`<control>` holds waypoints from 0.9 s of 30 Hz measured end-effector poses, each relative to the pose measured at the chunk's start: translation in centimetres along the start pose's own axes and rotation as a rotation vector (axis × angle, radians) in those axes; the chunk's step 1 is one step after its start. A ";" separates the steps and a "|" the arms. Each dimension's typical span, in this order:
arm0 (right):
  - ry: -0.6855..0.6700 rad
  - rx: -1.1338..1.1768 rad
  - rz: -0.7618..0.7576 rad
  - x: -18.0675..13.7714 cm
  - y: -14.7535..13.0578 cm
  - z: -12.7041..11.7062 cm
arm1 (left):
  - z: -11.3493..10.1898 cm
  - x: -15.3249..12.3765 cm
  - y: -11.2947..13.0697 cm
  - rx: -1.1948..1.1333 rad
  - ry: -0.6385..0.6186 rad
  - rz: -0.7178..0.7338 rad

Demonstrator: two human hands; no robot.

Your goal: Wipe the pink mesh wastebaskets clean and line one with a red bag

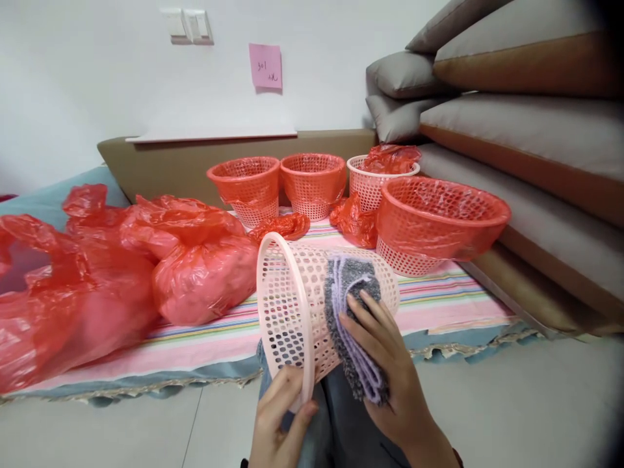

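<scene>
A pale pink perforated plastic basket (297,305) lies tipped on its side over my lap, its open rim facing left. My left hand (277,422) grips the lower part of that rim. My right hand (390,377) presses a folded grey and lilac cloth (353,325) against the basket's outer wall, fingers spread over the cloth.
A striped mat (439,305) covers the low bed ahead. On it stand several baskets lined with red plastic bags, the nearest (439,221) at right, others (246,185) behind. Crumpled red bags (121,260) pile up at left. Sofa cushions (526,123) are stacked at right.
</scene>
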State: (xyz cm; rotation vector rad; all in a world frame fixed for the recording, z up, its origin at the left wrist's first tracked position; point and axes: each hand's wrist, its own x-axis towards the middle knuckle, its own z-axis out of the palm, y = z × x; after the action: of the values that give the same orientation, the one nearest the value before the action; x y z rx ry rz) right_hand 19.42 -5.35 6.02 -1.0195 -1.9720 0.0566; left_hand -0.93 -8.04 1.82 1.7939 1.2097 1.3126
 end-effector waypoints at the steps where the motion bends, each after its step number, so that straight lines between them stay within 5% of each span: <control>1: -0.007 0.019 -0.028 0.1 -0.5 0.1 | 0.0 -0.3 -0.1 0.011 -0.035 0.008; 7: -0.020 -0.017 -0.065 0.7 -0.7 0.0 | -1.5 -1.4 -1.3 0.113 -0.060 0.053; 13: 0.210 -0.113 0.184 -1.0 5.6 -0.6 | -3.5 -2.7 -5.5 0.242 -0.021 0.129; 18: 0.275 -0.089 0.337 -2.8 8.8 -0.4 | -4.2 -3.2 -7.8 0.403 -0.076 0.169; 21: 0.252 -0.064 0.318 -2.5 7.4 -0.1 | -4.6 -2.4 -7.1 0.453 -0.140 0.131; 27: 0.098 0.066 0.097 -0.4 0.2 0.9 | -4.6 2.2 -2.8 0.296 -0.226 0.006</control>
State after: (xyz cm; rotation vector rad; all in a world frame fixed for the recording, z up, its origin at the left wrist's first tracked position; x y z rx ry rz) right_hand 18.97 -5.21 5.13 -1.0554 -1.8198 0.1221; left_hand -5.92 -5.09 1.85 2.0888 1.3235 0.9386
